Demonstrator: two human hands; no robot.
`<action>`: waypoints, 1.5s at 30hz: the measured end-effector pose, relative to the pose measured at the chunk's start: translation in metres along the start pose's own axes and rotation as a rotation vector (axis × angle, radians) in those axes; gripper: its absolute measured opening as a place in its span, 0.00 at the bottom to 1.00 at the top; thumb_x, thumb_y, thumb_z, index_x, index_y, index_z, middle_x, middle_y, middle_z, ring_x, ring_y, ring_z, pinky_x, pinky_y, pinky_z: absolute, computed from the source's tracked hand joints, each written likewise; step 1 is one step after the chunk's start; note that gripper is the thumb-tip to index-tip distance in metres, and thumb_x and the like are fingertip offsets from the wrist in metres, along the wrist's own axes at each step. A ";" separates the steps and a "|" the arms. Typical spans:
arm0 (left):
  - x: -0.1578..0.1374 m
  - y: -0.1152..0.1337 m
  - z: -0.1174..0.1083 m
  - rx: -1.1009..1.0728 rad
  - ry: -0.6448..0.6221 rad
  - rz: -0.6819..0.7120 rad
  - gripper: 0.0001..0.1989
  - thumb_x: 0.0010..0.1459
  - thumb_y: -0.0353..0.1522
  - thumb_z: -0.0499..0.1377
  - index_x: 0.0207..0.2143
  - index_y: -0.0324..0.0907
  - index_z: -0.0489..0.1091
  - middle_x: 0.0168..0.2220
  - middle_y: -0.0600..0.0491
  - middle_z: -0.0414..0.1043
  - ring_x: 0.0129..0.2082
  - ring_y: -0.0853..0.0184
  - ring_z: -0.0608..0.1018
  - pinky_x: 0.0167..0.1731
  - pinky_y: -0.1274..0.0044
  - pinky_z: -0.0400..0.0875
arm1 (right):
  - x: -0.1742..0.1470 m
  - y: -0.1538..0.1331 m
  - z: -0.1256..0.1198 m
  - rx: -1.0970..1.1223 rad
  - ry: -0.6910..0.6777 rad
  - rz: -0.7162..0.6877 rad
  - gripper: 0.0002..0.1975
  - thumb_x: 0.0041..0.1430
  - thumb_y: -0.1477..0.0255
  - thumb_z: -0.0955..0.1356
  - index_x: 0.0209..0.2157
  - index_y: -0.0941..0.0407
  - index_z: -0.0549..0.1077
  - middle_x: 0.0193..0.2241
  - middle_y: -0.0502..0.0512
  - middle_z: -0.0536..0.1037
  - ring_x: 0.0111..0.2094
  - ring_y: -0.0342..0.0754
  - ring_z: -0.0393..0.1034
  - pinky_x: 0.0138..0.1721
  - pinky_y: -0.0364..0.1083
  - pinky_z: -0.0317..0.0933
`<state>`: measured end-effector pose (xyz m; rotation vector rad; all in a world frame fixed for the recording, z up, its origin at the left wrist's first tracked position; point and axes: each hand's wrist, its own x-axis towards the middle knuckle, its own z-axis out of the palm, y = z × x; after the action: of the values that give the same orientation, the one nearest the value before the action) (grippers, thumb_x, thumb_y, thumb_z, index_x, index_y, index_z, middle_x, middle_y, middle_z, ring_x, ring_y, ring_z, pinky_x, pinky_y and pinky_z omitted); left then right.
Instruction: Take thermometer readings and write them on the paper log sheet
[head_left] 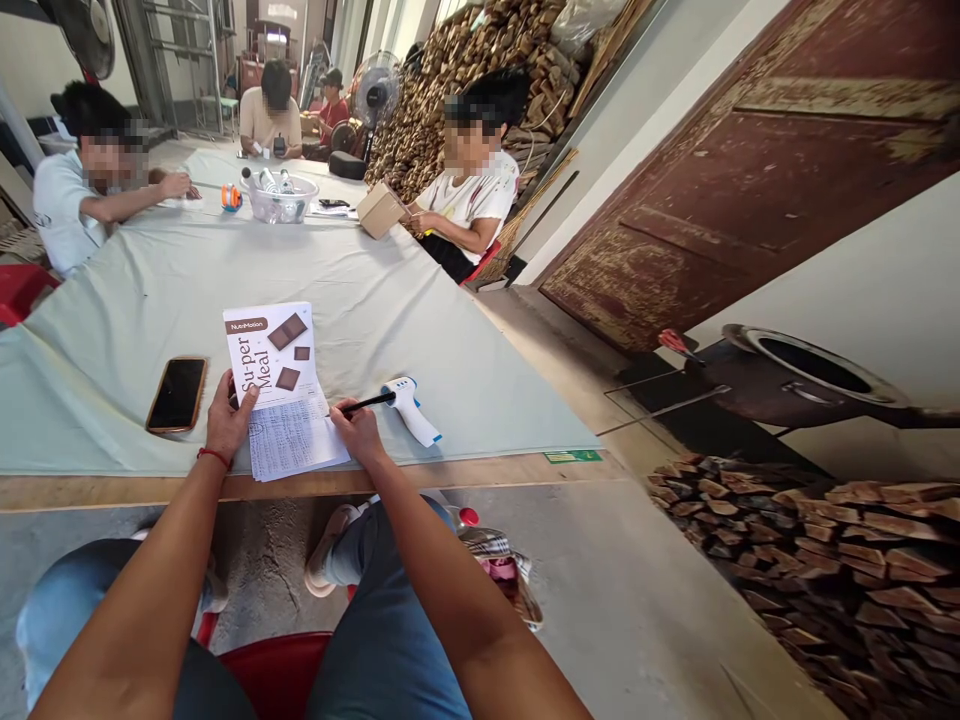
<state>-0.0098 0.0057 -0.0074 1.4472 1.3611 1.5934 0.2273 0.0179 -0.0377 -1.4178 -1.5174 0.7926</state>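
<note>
My left hand [229, 418] grips the left edge of a printed booklet [289, 340] whose upper page reads "NutriMotion Su-per Meal" and shows brown squares. Below that page lies a sheet covered in handwriting [289, 440]. Closed around a black pen [369, 402], my right hand [358, 430] rests at the right edge of the written sheet. A white infrared thermometer [411, 410] lies just right of the pen. To the left of my left hand is a phone [177, 394] with a dark screen.
A pale cloth covers the long table [480, 400]. Farther along it stand a clear plastic basin [281, 200] with bottles and an orange tape roll [231, 198]. Several people sit around it, one holding a cardboard box [380, 210]. Firewood [847, 560] is stacked at the right.
</note>
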 end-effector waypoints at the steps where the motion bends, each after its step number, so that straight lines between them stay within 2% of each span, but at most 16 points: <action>1: 0.000 0.000 0.000 -0.002 -0.003 -0.002 0.29 0.57 0.47 0.61 0.55 0.40 0.65 0.52 0.43 0.74 0.50 0.58 0.77 0.52 0.65 0.72 | 0.000 0.000 0.000 0.000 0.001 0.001 0.09 0.52 0.63 0.66 0.25 0.54 0.70 0.19 0.49 0.74 0.26 0.48 0.71 0.29 0.43 0.61; 26: 0.000 0.002 0.000 -0.005 -0.002 -0.005 0.28 0.56 0.47 0.61 0.54 0.41 0.66 0.52 0.43 0.74 0.51 0.57 0.77 0.53 0.65 0.71 | 0.000 0.000 0.000 -0.027 0.014 -0.004 0.08 0.52 0.64 0.65 0.24 0.52 0.69 0.19 0.49 0.74 0.27 0.49 0.71 0.31 0.44 0.63; 33: 0.000 0.001 0.000 -0.010 -0.003 -0.003 0.28 0.57 0.47 0.61 0.54 0.41 0.66 0.51 0.44 0.74 0.51 0.58 0.77 0.53 0.65 0.71 | -0.001 -0.003 -0.001 -0.047 0.053 0.008 0.08 0.52 0.64 0.65 0.25 0.53 0.69 0.21 0.50 0.75 0.27 0.49 0.71 0.31 0.44 0.62; 40: -0.001 0.003 0.000 -0.021 -0.012 -0.021 0.28 0.56 0.47 0.61 0.54 0.41 0.66 0.53 0.43 0.73 0.50 0.58 0.77 0.53 0.65 0.71 | -0.001 -0.003 -0.001 -0.025 0.029 0.007 0.08 0.52 0.64 0.65 0.25 0.53 0.68 0.20 0.49 0.73 0.26 0.49 0.70 0.30 0.44 0.61; 43: 0.000 0.002 0.000 -0.030 -0.012 -0.018 0.29 0.56 0.47 0.61 0.55 0.40 0.65 0.53 0.42 0.73 0.50 0.58 0.77 0.52 0.66 0.71 | -0.002 -0.002 0.001 0.012 0.060 0.003 0.08 0.54 0.64 0.64 0.26 0.53 0.69 0.20 0.48 0.71 0.25 0.48 0.68 0.30 0.44 0.61; 45: 0.000 0.001 0.000 -0.022 -0.012 -0.014 0.29 0.56 0.47 0.61 0.55 0.40 0.65 0.53 0.43 0.73 0.50 0.58 0.77 0.53 0.65 0.71 | -0.003 -0.002 0.001 0.032 0.095 -0.042 0.10 0.57 0.63 0.63 0.30 0.54 0.70 0.24 0.50 0.73 0.28 0.48 0.68 0.32 0.44 0.63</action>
<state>-0.0093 0.0058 -0.0069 1.4285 1.3399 1.5842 0.2253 0.0146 -0.0372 -1.3767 -1.4512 0.7119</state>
